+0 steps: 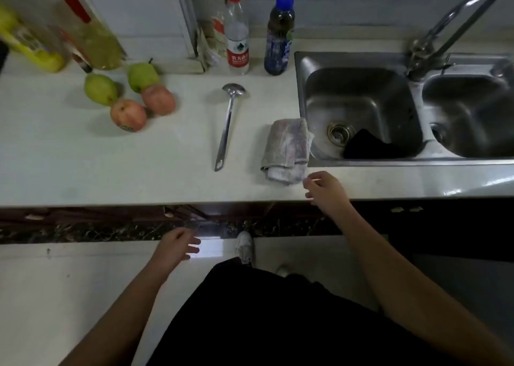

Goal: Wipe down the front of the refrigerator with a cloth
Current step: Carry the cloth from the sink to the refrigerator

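The folded cloth (286,150) is seen lying on the surface (139,165), against the sink (361,109) rim. The right hand (324,189) is held just beside its near corner, grip loosely spread, empty; the left hand (176,247) is held low, fingers apart

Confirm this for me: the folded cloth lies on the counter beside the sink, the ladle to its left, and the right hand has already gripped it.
Not quite. The head view shows the right hand open, just short of the cloth, not gripping it. The rest holds: the folded cloth lies on the counter beside the sink, the ladle to its left.
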Available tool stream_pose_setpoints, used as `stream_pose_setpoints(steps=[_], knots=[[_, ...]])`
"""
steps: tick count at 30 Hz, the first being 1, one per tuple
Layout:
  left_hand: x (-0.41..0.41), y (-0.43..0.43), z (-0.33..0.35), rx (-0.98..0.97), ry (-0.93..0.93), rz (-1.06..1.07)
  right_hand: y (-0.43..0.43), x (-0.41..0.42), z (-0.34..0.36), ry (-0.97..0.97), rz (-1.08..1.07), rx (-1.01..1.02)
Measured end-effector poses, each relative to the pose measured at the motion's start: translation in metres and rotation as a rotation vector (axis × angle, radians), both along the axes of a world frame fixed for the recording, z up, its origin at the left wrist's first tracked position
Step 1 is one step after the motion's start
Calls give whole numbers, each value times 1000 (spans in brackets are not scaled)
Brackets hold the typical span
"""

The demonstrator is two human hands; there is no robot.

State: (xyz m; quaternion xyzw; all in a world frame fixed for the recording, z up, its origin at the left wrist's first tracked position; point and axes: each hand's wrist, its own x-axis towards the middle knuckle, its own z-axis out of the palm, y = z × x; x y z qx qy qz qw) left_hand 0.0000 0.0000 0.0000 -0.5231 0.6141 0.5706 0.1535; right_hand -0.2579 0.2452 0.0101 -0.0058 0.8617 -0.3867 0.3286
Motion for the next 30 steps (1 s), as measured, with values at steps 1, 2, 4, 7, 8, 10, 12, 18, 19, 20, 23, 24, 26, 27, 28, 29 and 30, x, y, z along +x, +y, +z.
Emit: stream_pose_setpoints(steps=[1,2,4,7,8,10,12,18,19,20,23,24,26,27,28,29,30], knots=[[-10,-8,-4,-14,25,-25,-12,-11,-3,54,-25,35],[-18,-16,-5,-23,32,-52,-22,-19,-2,68,-45,81],[-28,-29,-6,-13,25,-113,-43,-34,-1,37,-96,135],[-36,-44,-5,-32,27,-167,-62,-49,-5,37,-146,204],[-36,-49,-5,-26,22,-166,-67,-50,-3,55,-141,225],[-33,-56,-8,-28,2,-176,-78,-50,-4,75,-163,215],[-28,-61,-12,-13,-22,-174,-89,-48,-4,76,-180,197],[-6,-70,-23,10,-70,-110,-118,-39,0,117,-111,152],[-2,-71,-24,14,-76,-100,-122,-34,0,125,-88,110],[3,-72,-24,16,-79,-86,-127,-29,2,127,-50,71],[21,-74,-28,0,-78,-12,-142,-7,4,103,60,-20],[29,-74,-28,-4,-80,11,-147,1,5,84,86,-51],[47,-71,-27,-12,-90,71,-159,17,9,44,136,-110],[57,-68,-27,-13,-98,107,-165,25,11,29,169,-136],[67,-63,-26,-11,-106,143,-171,32,13,20,210,-155],[78,-58,-25,-9,-118,187,-176,39,16,14,253,-178],[88,-52,-25,-11,-127,242,-182,45,19,8,298,-200]])
